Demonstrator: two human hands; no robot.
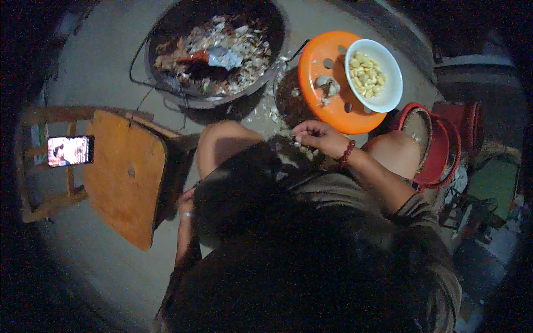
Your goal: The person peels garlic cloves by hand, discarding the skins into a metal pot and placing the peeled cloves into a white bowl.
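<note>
My right hand, with a red bead bracelet at the wrist, is over my lap below an orange plastic stool. Its fingertips are pinched around something small and pale, too blurred to name surely. My left hand rests low beside my left thigh, its fingers partly hidden by dark clothing. On the stool stands a white bowl of peeled garlic cloves. Left of the bowl lies a garlic bulb with bits of skin. Garlic skins and small pieces lie on the cloth in my lap.
A large dark basin with garlic skins and a torn wrapper stands at the upper left. A wooden chair is on the left, with a lit phone at its back. Red baskets stand at the right; skins lie scattered on the floor.
</note>
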